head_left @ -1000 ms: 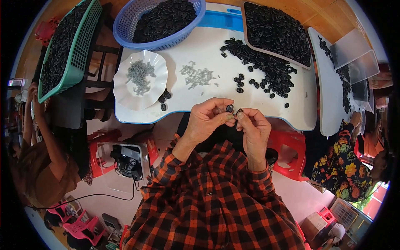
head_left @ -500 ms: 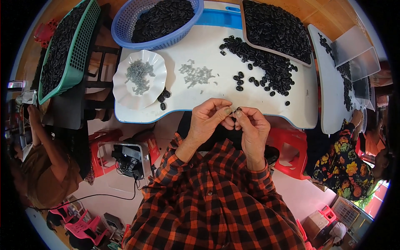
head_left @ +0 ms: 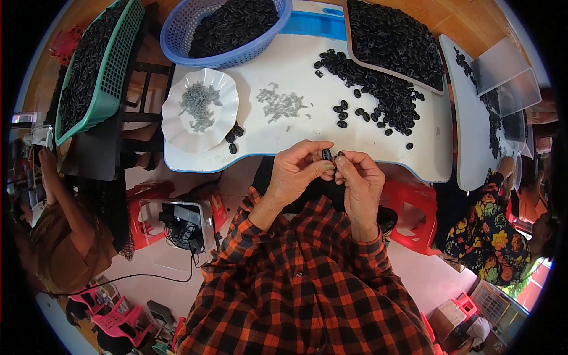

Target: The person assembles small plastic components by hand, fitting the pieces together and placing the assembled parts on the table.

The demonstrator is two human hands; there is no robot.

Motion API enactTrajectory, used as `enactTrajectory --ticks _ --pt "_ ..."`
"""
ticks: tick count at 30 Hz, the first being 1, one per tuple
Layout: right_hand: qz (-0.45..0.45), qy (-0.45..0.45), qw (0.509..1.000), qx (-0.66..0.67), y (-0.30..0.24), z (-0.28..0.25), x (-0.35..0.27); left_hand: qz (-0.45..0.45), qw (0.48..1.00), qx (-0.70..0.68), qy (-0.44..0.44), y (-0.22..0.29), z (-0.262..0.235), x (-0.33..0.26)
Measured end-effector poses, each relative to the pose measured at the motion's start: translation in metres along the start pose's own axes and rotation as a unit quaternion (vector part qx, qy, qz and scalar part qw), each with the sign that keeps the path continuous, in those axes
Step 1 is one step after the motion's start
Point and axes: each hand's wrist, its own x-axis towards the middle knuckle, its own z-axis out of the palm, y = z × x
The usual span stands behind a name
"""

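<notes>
Just off the table's near edge, my two hands meet in front of my chest. My left hand [head_left: 299, 171] pinches a small black oval plastic piece [head_left: 326, 154] between thumb and fingers. Close beside it, my right hand [head_left: 361, 177] is closed, its thumb and forefinger pressed on a small dark part whose kind is mostly hidden. Ahead of them lies a loose heap of small translucent grey pieces [head_left: 281, 105]. More of these fill the middle of a white scalloped plate [head_left: 171, 127]. Black oval pieces [head_left: 390, 103] spread over the table's right side.
At the back stand a blue basket [head_left: 236, 59] and a tray [head_left: 384, 74], both full of black pieces. A green basket [head_left: 109, 89] is at far left. Co-workers sit on both sides, one in a flowered sleeve [head_left: 485, 219]. Red stools [head_left: 411, 219] flank me.
The black oval piece in my left hand has turned into view between thumb and forefinger. My left thumb has moved down slightly; both hands stay in nearly the same place.
</notes>
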Motion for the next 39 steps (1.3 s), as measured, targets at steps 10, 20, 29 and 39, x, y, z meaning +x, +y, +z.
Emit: enactTrajectory --ticks 10,20,29,39 --pt "-0.01 -0.009 0.999 -0.032 -0.004 0.002 -0.004 -0.016 0.999 -0.047 -0.02 0.002 -0.004 -0.001" --pt "-0.021 -0.012 0.997 -0.072 -0.007 0.004 -0.005 0.017 0.999 -0.019 -0.033 0.0 -0.005 -0.001" --pt "-0.03 -0.003 0.995 -0.1 -0.006 0.006 -0.005 0.013 0.999 0.022 -0.019 0.005 -0.004 -0.002" --pt "-0.004 0.003 0.995 -0.104 -0.005 0.003 -0.003 0.013 0.999 0.021 -0.022 0.0 -0.006 -0.001"
